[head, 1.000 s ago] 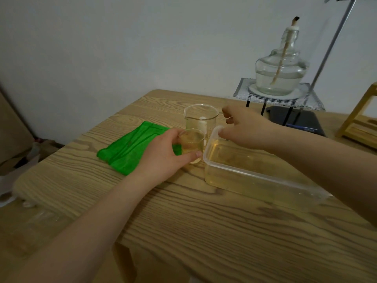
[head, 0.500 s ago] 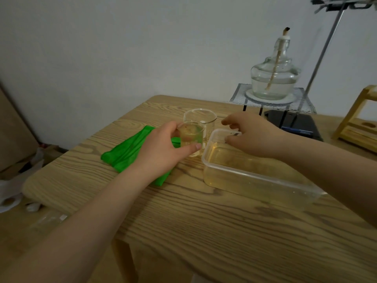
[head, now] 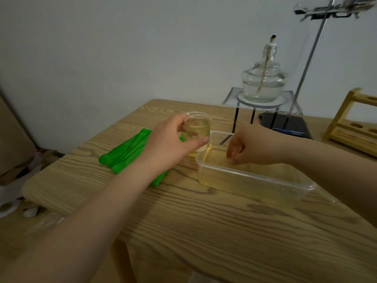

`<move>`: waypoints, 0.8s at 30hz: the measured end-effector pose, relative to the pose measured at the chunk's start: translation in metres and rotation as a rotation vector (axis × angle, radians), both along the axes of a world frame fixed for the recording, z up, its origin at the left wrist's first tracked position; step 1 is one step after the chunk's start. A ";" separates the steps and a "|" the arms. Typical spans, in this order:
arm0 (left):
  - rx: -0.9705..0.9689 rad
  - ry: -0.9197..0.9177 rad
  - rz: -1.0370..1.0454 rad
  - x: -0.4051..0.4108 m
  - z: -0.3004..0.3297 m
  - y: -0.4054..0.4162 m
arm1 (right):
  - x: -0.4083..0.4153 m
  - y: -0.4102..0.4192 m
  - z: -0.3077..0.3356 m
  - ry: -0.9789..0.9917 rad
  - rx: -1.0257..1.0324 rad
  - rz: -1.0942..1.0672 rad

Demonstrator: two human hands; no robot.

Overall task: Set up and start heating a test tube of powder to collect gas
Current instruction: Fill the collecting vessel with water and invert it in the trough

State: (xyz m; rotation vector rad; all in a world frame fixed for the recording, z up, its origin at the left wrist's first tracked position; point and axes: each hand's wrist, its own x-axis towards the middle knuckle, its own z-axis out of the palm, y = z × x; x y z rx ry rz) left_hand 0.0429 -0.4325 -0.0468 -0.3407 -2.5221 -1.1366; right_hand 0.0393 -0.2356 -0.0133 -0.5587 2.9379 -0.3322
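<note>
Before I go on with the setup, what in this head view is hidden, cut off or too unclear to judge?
- Beaker: the left hand covers its near side, so its base is hidden.
- Right hand: fingers curl over the plastic tub; whether they pinch anything is unclear.
- Clamp on the stand: cut off by the top edge.
- Wooden rack: cut off by the right edge.
- Test tube of powder: not seen.

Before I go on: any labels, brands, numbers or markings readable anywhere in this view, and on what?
None can be read.
Blue label on the dark stand base: pale print, too small and blurred to read.
Beaker held by the left hand: no scale marks show clearly.
Plastic tub, green cloth, spirit lamp, wooden rack: no text visible.
</note>
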 end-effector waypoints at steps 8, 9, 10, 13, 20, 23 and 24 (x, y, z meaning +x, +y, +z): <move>-0.005 -0.001 -0.033 -0.003 -0.005 0.023 | 0.000 0.021 -0.002 -0.196 0.082 -0.054; -0.017 -0.009 -0.035 -0.003 -0.005 0.026 | -0.001 0.024 -0.003 -0.216 0.074 -0.060; -0.029 -0.013 -0.038 -0.003 -0.006 0.028 | -0.001 0.025 -0.004 -0.231 0.065 -0.064; -0.041 -0.030 -0.048 -0.003 -0.006 0.036 | -0.003 0.029 -0.006 -0.261 0.061 -0.073; -0.017 -0.069 -0.068 -0.006 -0.009 0.047 | -0.003 0.028 -0.009 -0.270 0.108 -0.057; -0.017 -0.078 -0.069 -0.007 -0.010 0.050 | -0.004 0.026 -0.011 -0.277 0.110 -0.053; -0.018 -0.079 -0.071 -0.007 -0.010 0.050 | -0.004 0.026 -0.011 -0.282 0.106 -0.054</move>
